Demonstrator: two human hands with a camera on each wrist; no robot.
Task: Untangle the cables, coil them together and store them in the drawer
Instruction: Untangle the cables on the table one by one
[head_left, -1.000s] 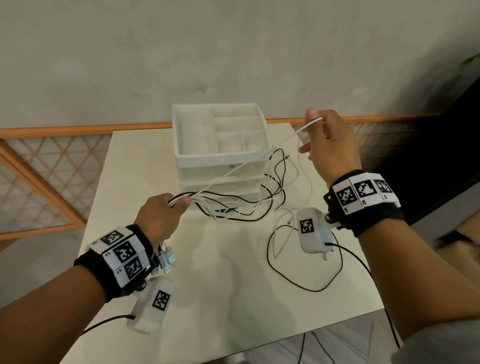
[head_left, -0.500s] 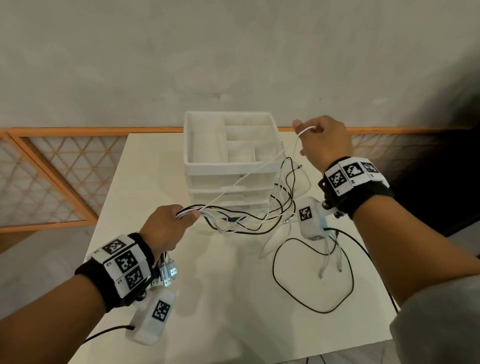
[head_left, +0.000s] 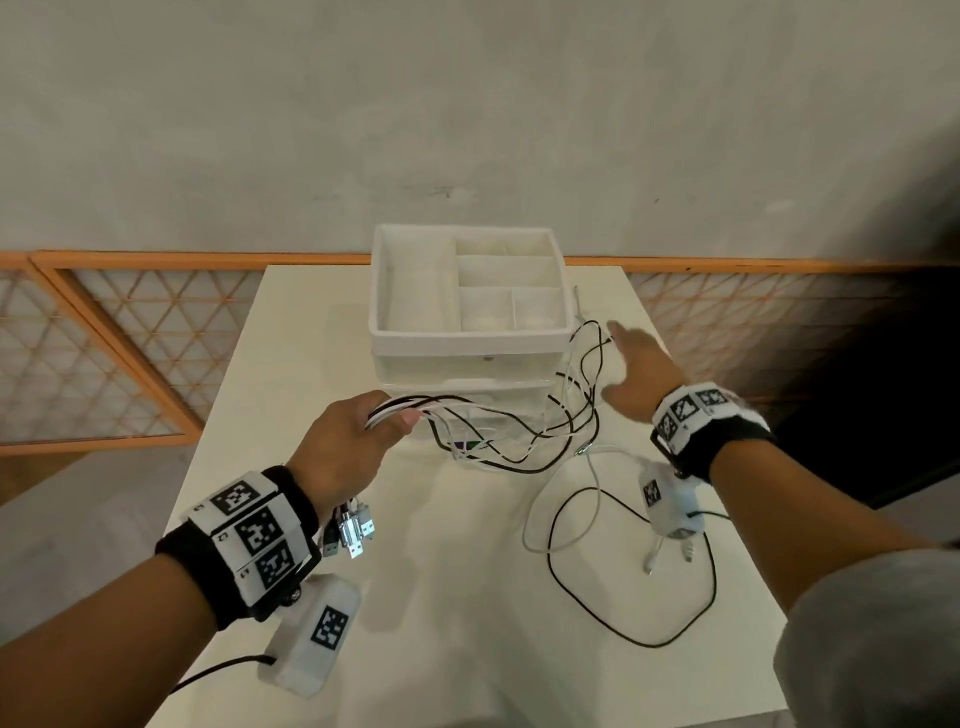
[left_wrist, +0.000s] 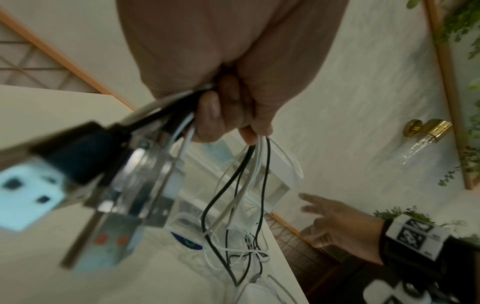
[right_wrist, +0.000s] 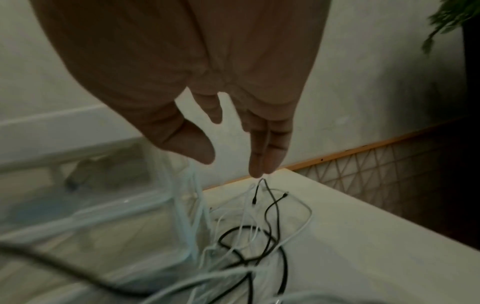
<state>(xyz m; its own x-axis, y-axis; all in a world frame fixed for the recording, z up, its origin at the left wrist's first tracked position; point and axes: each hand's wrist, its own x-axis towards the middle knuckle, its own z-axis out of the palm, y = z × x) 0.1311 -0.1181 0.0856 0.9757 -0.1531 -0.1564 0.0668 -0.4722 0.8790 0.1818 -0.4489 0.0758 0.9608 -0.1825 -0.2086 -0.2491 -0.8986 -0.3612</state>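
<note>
My left hand (head_left: 353, 441) grips a bundle of black and white cables (head_left: 498, 426) above the table, in front of the white drawer unit (head_left: 467, 343). Their USB plugs (head_left: 350, 530) dangle below that hand; the left wrist view shows the fingers (left_wrist: 233, 115) curled round the cable bundle (left_wrist: 249, 174). Loose ends trail down onto the table to the right of the unit. My right hand (head_left: 634, 364) hovers over those ends with straight fingers (right_wrist: 262, 152), holding nothing, just above the black and white cable ends (right_wrist: 262, 207).
The drawer unit's open top tray (head_left: 384, 291) has empty compartments. The white table (head_left: 441, 597) ends near the right hand; an orange lattice rail (head_left: 104, 338) and a plain wall lie behind. A black wrist-camera lead (head_left: 623, 613) loops on the table at the right.
My right hand has let go of the white cable it held up and dropped lower toward the loose ends, fingers now straight. The left hand keeps its grip on the bundle.
</note>
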